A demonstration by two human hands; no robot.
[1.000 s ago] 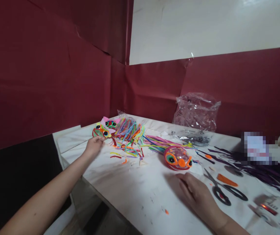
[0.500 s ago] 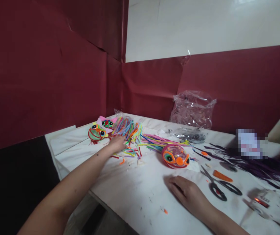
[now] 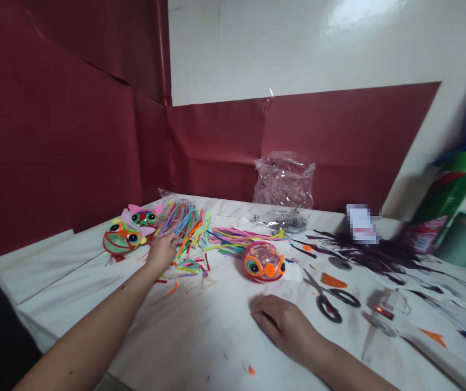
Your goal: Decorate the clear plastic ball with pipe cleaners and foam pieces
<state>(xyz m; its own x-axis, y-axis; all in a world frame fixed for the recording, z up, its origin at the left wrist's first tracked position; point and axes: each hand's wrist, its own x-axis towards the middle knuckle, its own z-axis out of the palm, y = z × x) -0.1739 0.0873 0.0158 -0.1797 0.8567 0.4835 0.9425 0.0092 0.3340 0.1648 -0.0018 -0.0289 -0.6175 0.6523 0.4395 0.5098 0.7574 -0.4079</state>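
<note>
2 eyed balls (image 3: 121, 241) sit together at far L, prob. set aside to free work space. L hand (image 3: 163, 252) is at the near edge of the multicol. fuzzy stems (image 3: 184, 220); can't tell if it grips any, fingertips unclear. Mid-table (image 3: 184, 336), 1 orange-nosed ball (image 3: 266, 252) faces the person, prob. for easy access. Nearer, R hand (image 3: 283, 323) rests half-curled, nothing visible in it, maybe for support. Scissors (image 3: 325, 296), blades parted, then glue gun (image 3: 403, 330), lie R, likely for quick reach.
</note>
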